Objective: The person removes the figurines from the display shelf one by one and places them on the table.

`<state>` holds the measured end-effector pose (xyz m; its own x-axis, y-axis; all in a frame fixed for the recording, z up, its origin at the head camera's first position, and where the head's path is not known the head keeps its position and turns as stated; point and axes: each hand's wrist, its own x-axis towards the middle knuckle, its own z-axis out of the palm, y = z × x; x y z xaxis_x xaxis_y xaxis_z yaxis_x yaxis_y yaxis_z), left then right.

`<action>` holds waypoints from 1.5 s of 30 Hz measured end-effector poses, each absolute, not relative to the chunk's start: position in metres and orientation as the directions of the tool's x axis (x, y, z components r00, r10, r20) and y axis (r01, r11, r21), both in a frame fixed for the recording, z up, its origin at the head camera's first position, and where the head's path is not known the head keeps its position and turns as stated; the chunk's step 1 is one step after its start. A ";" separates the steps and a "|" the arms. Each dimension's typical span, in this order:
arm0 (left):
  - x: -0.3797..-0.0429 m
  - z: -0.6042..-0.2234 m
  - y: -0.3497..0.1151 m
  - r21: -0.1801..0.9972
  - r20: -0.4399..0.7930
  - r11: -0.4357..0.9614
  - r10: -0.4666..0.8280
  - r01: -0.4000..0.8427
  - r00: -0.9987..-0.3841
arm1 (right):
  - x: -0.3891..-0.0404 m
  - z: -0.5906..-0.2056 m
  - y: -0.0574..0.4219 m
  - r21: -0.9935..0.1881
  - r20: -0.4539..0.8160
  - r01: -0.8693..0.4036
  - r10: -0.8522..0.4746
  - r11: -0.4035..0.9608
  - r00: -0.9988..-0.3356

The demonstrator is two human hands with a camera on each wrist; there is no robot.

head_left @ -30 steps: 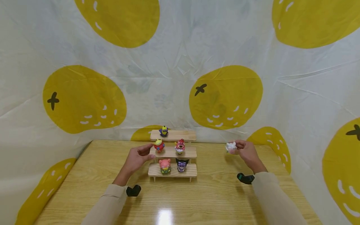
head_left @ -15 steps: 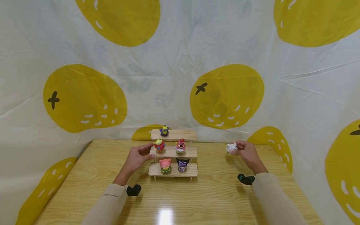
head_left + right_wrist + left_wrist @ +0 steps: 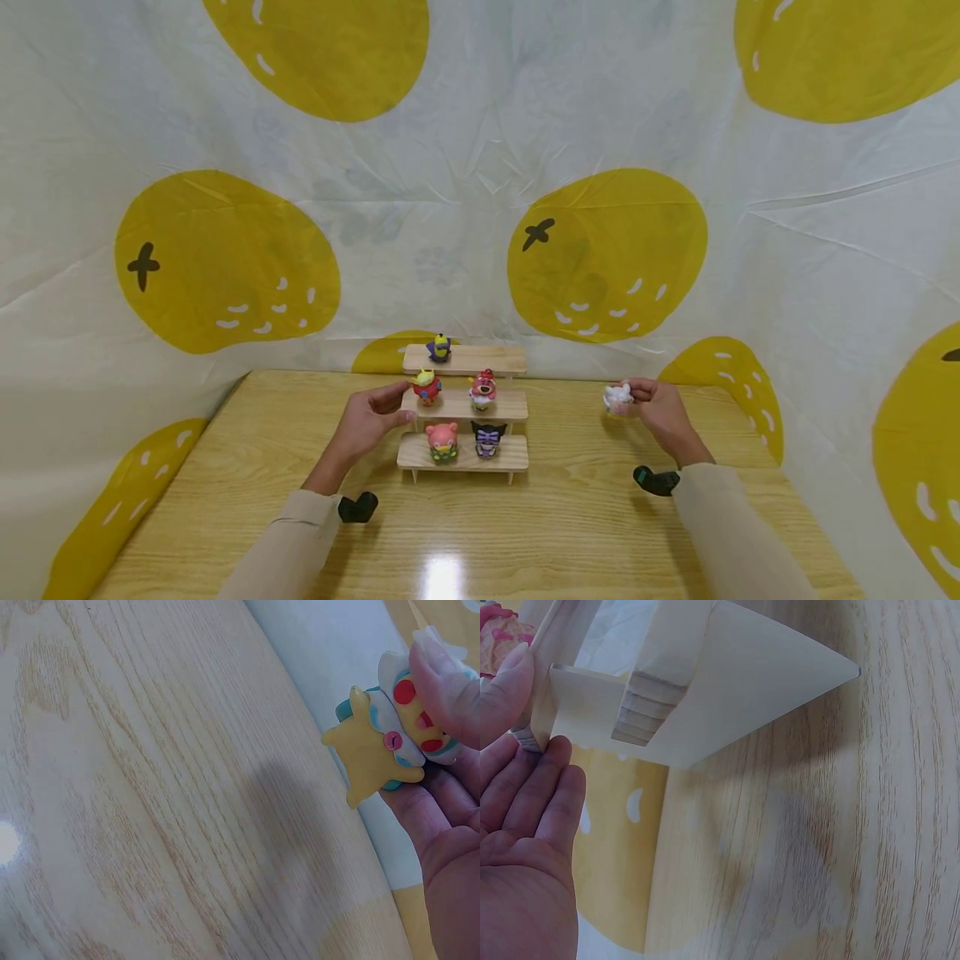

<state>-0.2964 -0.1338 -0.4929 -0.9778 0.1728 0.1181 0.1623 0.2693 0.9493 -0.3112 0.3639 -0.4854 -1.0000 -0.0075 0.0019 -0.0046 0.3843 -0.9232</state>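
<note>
The left hand's point(image 3: 367, 423) fingers grip the stand's point(image 3: 455, 406) left edge, presumably steadying it; the right hand's point(image 3: 660, 412) pinch a figure point(image 3: 617, 398) (white-hooded) toward the worktop's point(image 3: 577, 475) back right corner.

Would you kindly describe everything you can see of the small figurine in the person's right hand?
The figurine has a yellow body with stubby limbs, a yellow face with red round cheeks, white headwear with teal trim, and a white-and-teal collar with a pink button. It looks like glossy plastic. The right hand pinches its head, the thumb hiding part of the face. It appears held above the table, right of the tiered wooden stand.
</note>
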 end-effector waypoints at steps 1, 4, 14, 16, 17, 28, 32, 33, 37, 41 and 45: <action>-0.296 -0.493 -0.134 0.950 0.120 0.268 0.173 0.164 -0.978 | -0.311 -0.486 0.364 -0.925 0.003 -0.006 -0.008 0.380 -1.000; -0.296 -0.493 -0.134 0.950 0.121 0.264 0.172 0.165 -0.978 | -0.313 -0.488 0.363 -0.928 0.003 -0.004 -0.003 0.373 -1.000; -0.297 -0.494 -0.133 0.950 0.120 0.268 0.168 0.163 -0.978 | -0.315 -0.495 0.365 -0.912 0.011 -0.011 -0.004 0.410 -1.000; -0.297 -0.494 -0.133 0.950 0.122 0.267 0.168 0.164 -0.978 | -0.315 -0.496 0.365 -0.915 0.021 -0.020 -0.002 0.402 -1.000; -0.297 -0.494 -0.133 0.950 0.123 0.266 0.168 0.166 -0.978 | -0.315 -0.496 0.365 -0.918 0.024 -0.023 -0.001 0.396 -1.000; -0.297 -0.495 -0.133 0.949 0.129 0.264 0.168 0.171 -0.977 | -0.314 -0.499 0.364 -0.929 0.016 -0.018 -0.010 0.369 -1.000; -0.298 -0.495 -0.134 0.949 0.134 0.263 0.164 0.174 -0.977 | -0.315 -0.501 0.364 -0.926 -0.005 -0.001 -0.014 0.378 -1.000; -0.297 -0.495 -0.134 0.948 0.137 0.264 0.165 0.177 -0.977 | -0.315 -0.501 0.363 -0.925 -0.008 0.003 -0.012 0.380 -1.000; -0.298 -0.496 -0.134 0.948 0.141 0.262 0.168 0.182 -0.976 | -0.314 -0.501 0.362 -0.918 -0.013 0.009 -0.008 0.397 -1.000; -0.298 -0.496 -0.133 0.950 0.141 0.255 0.165 0.181 -0.976 | -0.315 -0.501 0.361 -0.916 -0.027 0.025 0.000 0.400 -1.000; -0.298 -0.496 -0.133 0.951 0.141 0.253 0.159 0.178 -0.977 | -0.315 -0.502 0.360 -0.910 -0.048 0.046 0.007 0.412 -0.999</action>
<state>-0.2976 -0.1325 -0.4959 -0.9772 0.1591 0.1407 0.1782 0.2533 0.9508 -0.3152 0.3596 -0.5017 -0.9988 0.0068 -0.0477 0.0463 0.4123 -0.9099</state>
